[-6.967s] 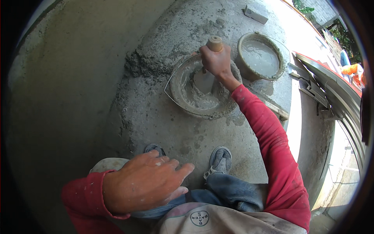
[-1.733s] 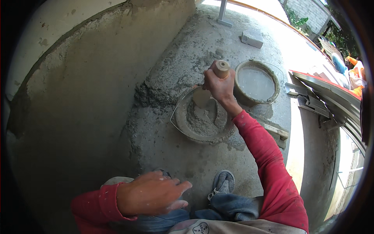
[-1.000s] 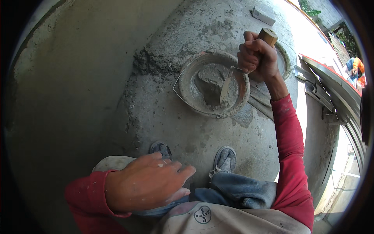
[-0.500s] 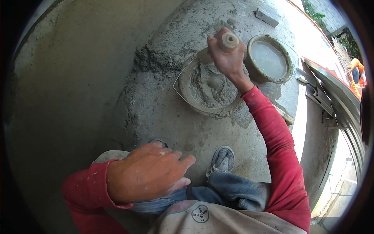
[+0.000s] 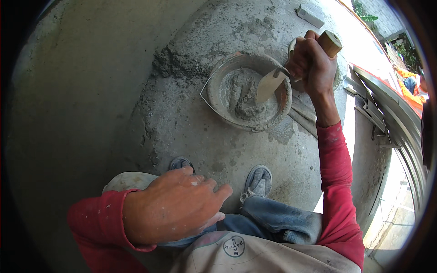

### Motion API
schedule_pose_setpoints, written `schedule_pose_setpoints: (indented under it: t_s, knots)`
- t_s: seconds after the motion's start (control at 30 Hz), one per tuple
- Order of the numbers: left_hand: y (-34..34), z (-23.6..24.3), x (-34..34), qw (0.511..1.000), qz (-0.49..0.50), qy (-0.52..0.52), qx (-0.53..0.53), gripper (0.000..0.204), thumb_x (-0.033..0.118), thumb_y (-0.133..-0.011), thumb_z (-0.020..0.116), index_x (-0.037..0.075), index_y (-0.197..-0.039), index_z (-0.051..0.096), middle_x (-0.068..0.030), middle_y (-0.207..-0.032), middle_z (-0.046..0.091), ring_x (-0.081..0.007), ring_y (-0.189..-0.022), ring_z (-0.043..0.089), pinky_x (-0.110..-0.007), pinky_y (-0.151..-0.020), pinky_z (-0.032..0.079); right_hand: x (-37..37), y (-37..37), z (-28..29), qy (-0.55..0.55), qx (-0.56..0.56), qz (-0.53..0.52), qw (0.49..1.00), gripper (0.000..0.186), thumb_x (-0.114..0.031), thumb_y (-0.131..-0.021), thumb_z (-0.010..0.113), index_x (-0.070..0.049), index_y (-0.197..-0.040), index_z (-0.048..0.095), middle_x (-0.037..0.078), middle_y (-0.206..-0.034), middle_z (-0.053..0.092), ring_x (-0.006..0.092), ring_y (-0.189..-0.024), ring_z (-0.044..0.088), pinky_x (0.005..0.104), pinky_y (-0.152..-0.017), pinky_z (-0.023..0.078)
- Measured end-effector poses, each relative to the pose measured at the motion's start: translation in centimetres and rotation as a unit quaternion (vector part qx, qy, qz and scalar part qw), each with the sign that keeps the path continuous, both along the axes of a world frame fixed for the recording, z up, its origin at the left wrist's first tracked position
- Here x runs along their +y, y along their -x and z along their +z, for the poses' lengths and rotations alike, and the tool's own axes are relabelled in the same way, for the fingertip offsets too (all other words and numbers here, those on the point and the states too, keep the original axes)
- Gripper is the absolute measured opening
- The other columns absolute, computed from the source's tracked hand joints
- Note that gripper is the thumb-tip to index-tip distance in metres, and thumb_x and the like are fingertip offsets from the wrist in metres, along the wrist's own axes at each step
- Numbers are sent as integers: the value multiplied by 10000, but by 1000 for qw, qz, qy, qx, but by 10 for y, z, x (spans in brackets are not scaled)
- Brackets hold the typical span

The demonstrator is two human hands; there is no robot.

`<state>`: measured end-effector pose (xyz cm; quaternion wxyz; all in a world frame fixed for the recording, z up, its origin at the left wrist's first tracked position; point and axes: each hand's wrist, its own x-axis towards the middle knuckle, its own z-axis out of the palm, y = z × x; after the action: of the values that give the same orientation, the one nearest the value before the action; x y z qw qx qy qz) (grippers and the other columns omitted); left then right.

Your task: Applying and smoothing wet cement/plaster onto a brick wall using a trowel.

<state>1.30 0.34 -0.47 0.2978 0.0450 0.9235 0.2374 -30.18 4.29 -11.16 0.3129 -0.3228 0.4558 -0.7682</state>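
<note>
My right hand (image 5: pixel 315 63) is closed round the wooden handle of a trowel (image 5: pixel 269 86). The pale blade slants down past the right rim of a mortar-caked bucket (image 5: pixel 214 98), its lower part against the wet grey mortar (image 5: pixel 241 93) inside. At lower left, my left hand (image 5: pixel 175 207) hangs palm down above my left leg. Its thumb and index finger stand apart, the other fingers bend loosely, and nothing shows in it; the palm is hidden.
A second bucket (image 5: pixel 338 81) stands behind my right hand, mostly covered by it. Rough mortar (image 5: pixel 170 63) lies along the wall's foot on the left. A grey block (image 5: pixel 310 16) sits at the back. Metal channels (image 5: pixel 371 111) lean at right, near a person in orange (image 5: pixel 412 86).
My right hand has moved right from above the mortar bucket to in front of the second bucket, turning the trowel so its blade shows. The left hand has barely shifted.
</note>
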Motion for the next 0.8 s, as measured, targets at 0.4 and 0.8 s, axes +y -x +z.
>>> schedule_pose_setpoints:
  t_s: [0.4,0.8]
  knots:
    - [-2,-1,3,1000,18,-2,20,476,389,-949,609,28,-1256,565,-124,-923,689,-284,-826,681,-379,-766,509,-53,-18,-37,56,158,-123,978,151,-88,-863,654,-48,-749,564,25,-642,598,87,-511,545,255,-464,435]
    - [6,-1,5,1000,15,-3,11,476,392,-950,612,31,-1257,563,-134,-953,705,-289,-820,686,-370,-766,511,-87,-28,-109,-111,-46,350,929,213,-109,-832,659,-99,-699,493,-13,-559,472,84,-459,428,261,-441,359]
